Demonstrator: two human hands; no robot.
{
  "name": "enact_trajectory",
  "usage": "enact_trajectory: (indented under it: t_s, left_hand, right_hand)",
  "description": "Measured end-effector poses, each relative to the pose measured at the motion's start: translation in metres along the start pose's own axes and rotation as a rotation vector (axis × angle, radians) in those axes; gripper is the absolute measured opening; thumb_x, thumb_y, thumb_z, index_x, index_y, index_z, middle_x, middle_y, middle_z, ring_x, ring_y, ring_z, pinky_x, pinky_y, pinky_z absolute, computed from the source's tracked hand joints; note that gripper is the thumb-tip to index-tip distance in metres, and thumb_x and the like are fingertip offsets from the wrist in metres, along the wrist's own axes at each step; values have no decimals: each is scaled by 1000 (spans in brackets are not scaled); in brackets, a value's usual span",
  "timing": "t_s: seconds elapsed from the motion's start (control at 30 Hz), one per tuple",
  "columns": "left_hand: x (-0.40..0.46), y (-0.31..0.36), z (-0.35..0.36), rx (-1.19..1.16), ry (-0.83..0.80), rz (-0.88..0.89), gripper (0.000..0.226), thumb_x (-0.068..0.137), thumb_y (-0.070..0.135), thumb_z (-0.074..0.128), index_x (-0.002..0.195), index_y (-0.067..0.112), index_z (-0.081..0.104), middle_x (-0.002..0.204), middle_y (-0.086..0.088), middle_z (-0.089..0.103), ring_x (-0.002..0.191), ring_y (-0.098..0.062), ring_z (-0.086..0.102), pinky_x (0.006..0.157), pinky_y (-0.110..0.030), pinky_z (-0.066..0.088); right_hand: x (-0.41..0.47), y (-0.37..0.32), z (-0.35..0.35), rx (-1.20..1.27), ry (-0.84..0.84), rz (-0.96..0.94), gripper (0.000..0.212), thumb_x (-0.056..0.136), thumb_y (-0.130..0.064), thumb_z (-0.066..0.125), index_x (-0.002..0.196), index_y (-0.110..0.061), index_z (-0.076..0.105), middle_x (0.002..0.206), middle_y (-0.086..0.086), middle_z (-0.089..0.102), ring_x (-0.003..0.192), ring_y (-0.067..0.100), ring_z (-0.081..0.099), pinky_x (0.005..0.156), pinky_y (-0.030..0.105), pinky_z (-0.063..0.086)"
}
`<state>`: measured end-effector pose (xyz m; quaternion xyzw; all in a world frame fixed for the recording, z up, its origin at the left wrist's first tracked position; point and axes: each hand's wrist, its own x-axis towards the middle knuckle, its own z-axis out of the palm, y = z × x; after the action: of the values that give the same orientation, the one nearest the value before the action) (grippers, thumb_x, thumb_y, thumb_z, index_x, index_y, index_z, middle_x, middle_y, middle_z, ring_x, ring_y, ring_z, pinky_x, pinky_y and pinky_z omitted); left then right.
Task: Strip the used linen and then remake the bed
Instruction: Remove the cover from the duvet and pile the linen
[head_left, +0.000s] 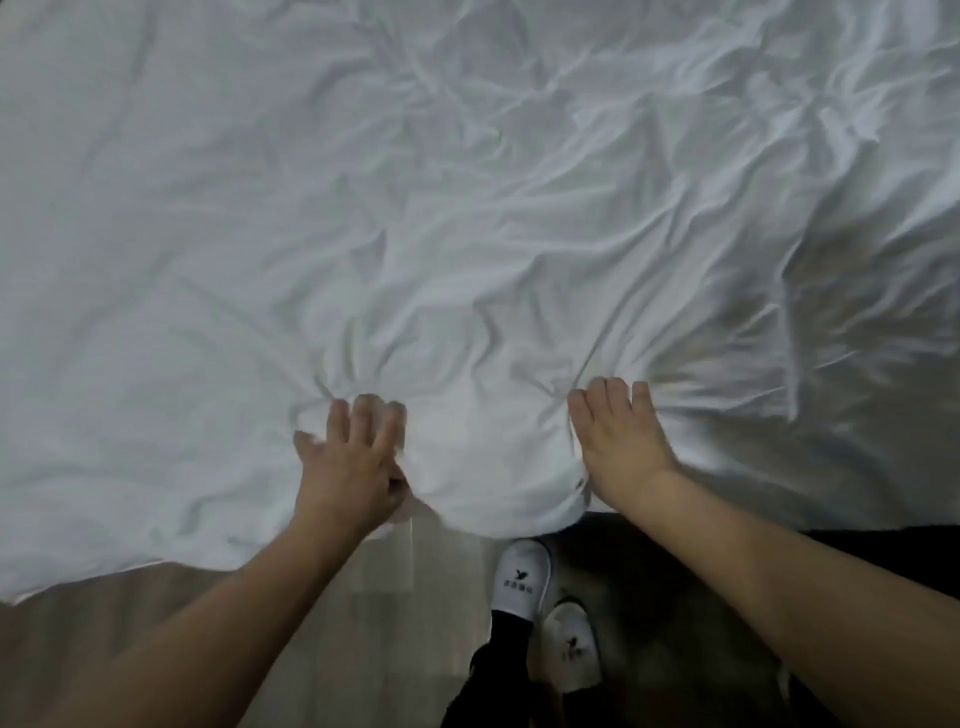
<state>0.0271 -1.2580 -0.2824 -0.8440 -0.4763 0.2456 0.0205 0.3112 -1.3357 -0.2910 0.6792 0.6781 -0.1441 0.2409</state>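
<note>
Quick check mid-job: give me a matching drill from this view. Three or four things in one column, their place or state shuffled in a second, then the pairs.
Things:
1. left hand
2. right hand
3. sheet
4. slippers

States or places:
A. on the wood floor, below the bed edge
B. white, creased, spread across the bed
C. fingers bunching a fold of sheet, thumb tucked under its edge
D. fingers straight, pressing the sheet near its edge

Pairs: 1-C, 2-D, 3-B, 4-A
</note>
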Motion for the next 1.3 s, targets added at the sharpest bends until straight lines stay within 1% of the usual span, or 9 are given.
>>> enact_trajectory:
  t_s: [0.07, 0.13, 0.27, 0.37, 0.47, 0.57, 0.83, 1.03, 1.3]
  left_hand:
    - [15, 5, 7, -8, 1, -86, 60, 67, 29, 72, 120, 8, 54, 112, -17, 55, 95, -35, 55, 67, -46, 50]
    - [30, 14, -2, -56, 20, -108, 30, 78, 13, 65, 106, 6, 59, 97, -16, 61, 83, -35, 61, 63, -41, 51]
    - [17, 3, -37, -177, -32, -16, 18, 88, 22, 52, 100, 18, 65, 94, -7, 69, 88, -31, 67, 66, -31, 41]
    - [-47, -12, -43, -253, -89, 23, 19, 91, 25, 50, 107, 21, 60, 101, -5, 66, 92, -28, 65, 71, -32, 45]
    - [-116, -20, -40, -317, -286, -14, 39, 90, 14, 43, 129, 19, 41, 122, -8, 49, 106, -31, 56, 87, -41, 44]
    - [-174, -31, -56, -517, -283, -171, 36, 89, 15, 42, 125, 16, 42, 126, -7, 45, 108, -30, 49, 86, -39, 43]
    - [-254, -123, -107, -696, 17, -366, 44, 94, 27, 46, 135, 13, 45, 135, -10, 48, 119, -32, 48, 97, -40, 43]
    - [-337, -271, -63, -714, 181, -640, 41, 92, 27, 47, 131, 13, 50, 130, -9, 52, 115, -31, 50, 94, -38, 43]
    - [-463, -450, 30, -794, 74, -968, 39, 97, 27, 46, 132, 11, 49, 131, -13, 51, 118, -33, 48, 100, -36, 38]
  right_hand:
    - [13, -9, -1, 41, 54, 7, 74, 54, -33, 80, 117, -5, 51, 108, 19, 51, 98, 35, 50, 90, 46, 41]
    - [15, -13, -8, 67, 74, 18, 50, 71, -26, 67, 115, -9, 49, 111, 16, 51, 100, 32, 50, 89, 41, 41]
    - [-23, -6, -30, 115, 53, 24, 26, 87, -21, 51, 112, -14, 49, 112, 9, 59, 100, 27, 57, 82, 33, 41]
    - [-79, -7, -35, 134, -104, -33, 45, 85, -18, 50, 129, -13, 41, 126, 10, 49, 114, 29, 50, 95, 36, 39]
    - [-140, -25, -41, 186, -294, -1, 74, 85, -22, 49, 149, -13, 14, 152, 16, 16, 140, 36, 20, 115, 46, 20]
    - [-178, -64, -80, 318, -257, -15, 80, 93, -38, 49, 155, -13, 4, 160, 18, 1, 146, 36, 7, 119, 45, 12]
    - [-188, -201, -212, 446, 134, -285, 82, 91, -38, 52, 154, -9, 7, 158, 11, 18, 145, 27, 19, 119, 40, 15]
    - [-164, -368, -288, 302, 110, -516, 76, 91, -30, 50, 153, -8, 13, 156, 11, 24, 143, 27, 23, 118, 39, 18]
    - [-144, -614, -352, 169, 66, -749, 71, 89, -30, 52, 149, -8, 24, 149, 11, 35, 137, 27, 33, 112, 37, 26]
